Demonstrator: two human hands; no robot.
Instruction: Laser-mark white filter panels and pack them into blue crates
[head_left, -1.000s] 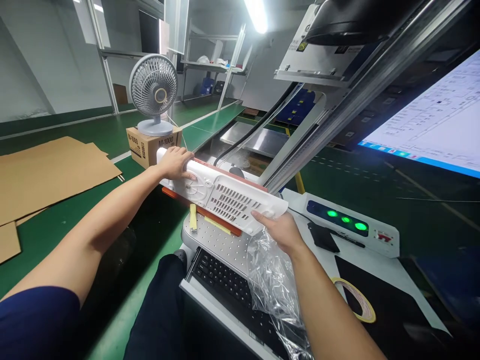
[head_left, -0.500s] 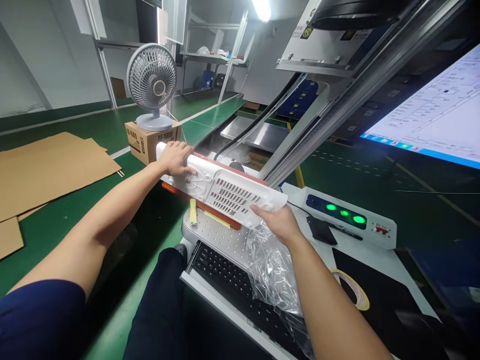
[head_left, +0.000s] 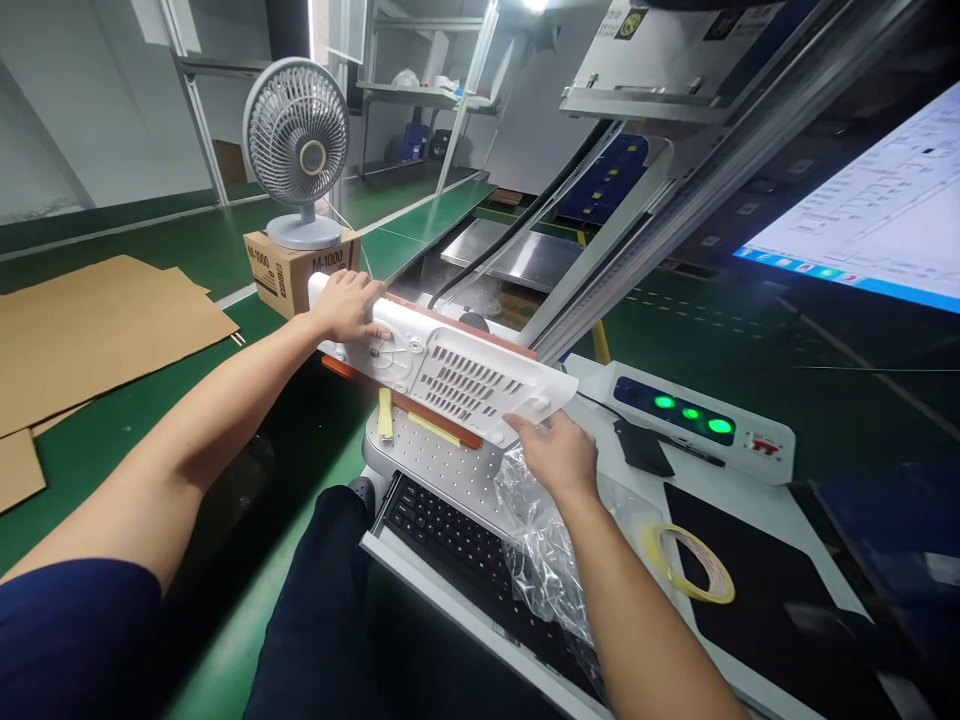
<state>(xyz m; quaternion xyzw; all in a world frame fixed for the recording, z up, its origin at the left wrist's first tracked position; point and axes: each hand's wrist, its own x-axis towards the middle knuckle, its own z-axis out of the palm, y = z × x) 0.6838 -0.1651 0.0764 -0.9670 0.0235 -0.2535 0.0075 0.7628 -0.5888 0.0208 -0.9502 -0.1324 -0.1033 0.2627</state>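
A long white plastic housing [head_left: 469,378] with rows of vent slots lies across an orange-red fixture [head_left: 439,424], over a perforated grey plate [head_left: 420,462]. My left hand [head_left: 349,308] wraps over its far-left end, thumb on the near face. My right hand [head_left: 559,450] grips the lower right corner, thumb on the face and fingers behind, partly hidden. Below that hand a crumpled clear plastic bag [head_left: 544,555] hangs over the keyboard [head_left: 450,535]. A yellow strip [head_left: 385,415] stands at the fixture's front.
A roll of yellow tape [head_left: 724,580] rests on a black mat [head_left: 780,600] to the right. Behind it is a control box [head_left: 769,450] with green lights. A metal column [head_left: 675,200] rises beyond the housing. A fan [head_left: 300,150] stands on a carton [head_left: 281,275]; flat cardboard [head_left: 112,340] lies on the floor.
Both hands keep their hold on the white housing, which stays in nearly the same place. The view has shifted slightly, and my right forearm sits a little further left, showing more of the tape roll.
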